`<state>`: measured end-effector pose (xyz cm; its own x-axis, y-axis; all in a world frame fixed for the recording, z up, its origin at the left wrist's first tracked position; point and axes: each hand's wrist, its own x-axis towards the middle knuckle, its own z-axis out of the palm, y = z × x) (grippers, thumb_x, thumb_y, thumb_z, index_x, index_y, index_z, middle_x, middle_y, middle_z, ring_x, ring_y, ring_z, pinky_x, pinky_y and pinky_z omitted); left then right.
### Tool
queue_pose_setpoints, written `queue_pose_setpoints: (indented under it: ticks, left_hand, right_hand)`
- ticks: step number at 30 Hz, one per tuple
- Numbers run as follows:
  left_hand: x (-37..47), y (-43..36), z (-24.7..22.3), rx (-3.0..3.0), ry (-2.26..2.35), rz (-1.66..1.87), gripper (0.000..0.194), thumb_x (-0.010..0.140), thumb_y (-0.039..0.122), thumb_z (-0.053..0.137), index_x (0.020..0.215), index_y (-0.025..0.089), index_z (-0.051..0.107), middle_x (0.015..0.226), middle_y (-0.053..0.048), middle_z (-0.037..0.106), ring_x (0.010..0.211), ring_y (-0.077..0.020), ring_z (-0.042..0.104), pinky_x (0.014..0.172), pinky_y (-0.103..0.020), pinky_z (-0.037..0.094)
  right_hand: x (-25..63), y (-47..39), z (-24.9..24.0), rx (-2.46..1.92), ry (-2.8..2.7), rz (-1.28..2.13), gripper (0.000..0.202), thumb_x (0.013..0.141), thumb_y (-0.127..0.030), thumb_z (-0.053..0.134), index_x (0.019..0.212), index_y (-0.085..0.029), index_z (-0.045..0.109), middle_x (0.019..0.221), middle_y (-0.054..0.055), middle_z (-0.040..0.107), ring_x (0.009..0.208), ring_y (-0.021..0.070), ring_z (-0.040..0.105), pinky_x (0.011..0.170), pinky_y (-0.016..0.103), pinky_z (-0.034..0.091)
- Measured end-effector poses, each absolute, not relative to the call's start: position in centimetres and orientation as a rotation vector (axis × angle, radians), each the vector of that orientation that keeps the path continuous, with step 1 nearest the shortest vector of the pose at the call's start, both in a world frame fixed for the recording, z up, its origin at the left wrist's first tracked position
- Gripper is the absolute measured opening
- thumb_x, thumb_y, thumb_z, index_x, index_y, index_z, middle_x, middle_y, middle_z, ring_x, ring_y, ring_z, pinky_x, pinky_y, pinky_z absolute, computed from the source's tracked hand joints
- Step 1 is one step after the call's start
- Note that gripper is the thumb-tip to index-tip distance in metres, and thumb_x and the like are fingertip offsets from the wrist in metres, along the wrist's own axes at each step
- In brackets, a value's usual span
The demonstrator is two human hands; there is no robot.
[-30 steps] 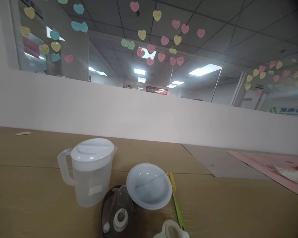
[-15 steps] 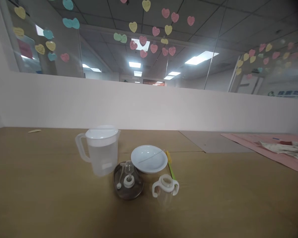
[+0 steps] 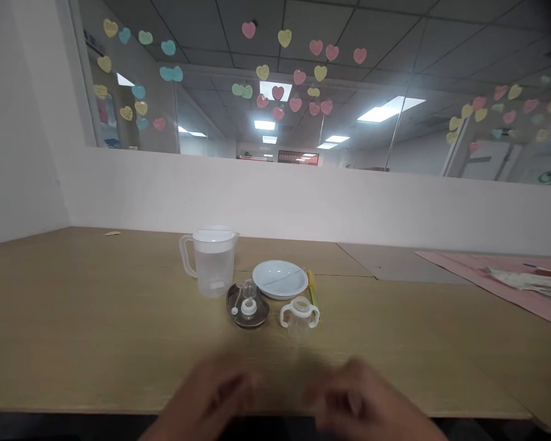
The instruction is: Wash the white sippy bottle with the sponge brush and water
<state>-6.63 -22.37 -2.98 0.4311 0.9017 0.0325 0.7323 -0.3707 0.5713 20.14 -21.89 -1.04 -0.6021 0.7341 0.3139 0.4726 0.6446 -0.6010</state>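
My left hand and my right hand hover over the front edge of the table, apart from each other. Motion smears the fingers of both; no object shows in them. Nearest to them stands a clear bottle with a white two-handled collar. To its left, a dark metal tray holds a white ring cap, a clear dome cover and a thin straw with a weighted end. Behind is a white dish with a thin rod across it. A green-handled brush with yellow bristles lies beside the dish.
A translucent lidded pitcher stands at the left behind the tray. Far right, a pink cloth carries a crumpled pale cloth. A white wall closes off the table's back, with glass and heart-shaped notes above.
Both hands have come into view from below. The camera view has shifted, so the tabletop things look smaller and the table's front edge shows. The things themselves keep their arrangement.
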Motion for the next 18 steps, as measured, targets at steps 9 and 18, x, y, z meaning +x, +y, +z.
queue_pose_setpoints:
  ticks: [9, 18]
  left_hand:
    - [-5.5, -3.6, -3.0, 2.311, 2.265, 0.303, 0.031, 0.084, 0.023, 0.035, 0.086, 0.014, 0.064, 0.093, -0.015, 0.065, 0.089, -0.0232, 0.06, 0.07, -0.03, 0.042]
    - [-6.1, 1.1, -7.0, 2.281, 2.308, 0.175, 0.022, 0.076, 0.021, 0.047, 0.079, 0.013, 0.067, 0.084, -0.016, 0.067, 0.083, -0.0261, 0.063, 0.068, -0.032, 0.046]
  right_hand:
    - [18.0, -1.0, 1.7, -1.141, -1.917, 0.739, 0.032, 0.085, -0.036, 0.04, 0.097, -0.014, 0.059, 0.056, -0.001, 0.056, 0.04, 0.0058, 0.043, 0.036, 0.015, 0.033]
    - [14.9, 9.7, -6.0, -1.608, -2.279, 0.637, 0.018, 0.068, -0.014, 0.054, 0.079, -0.014, 0.068, 0.05, 0.001, 0.062, 0.041, 0.007, 0.05, 0.047, 0.017, 0.039]
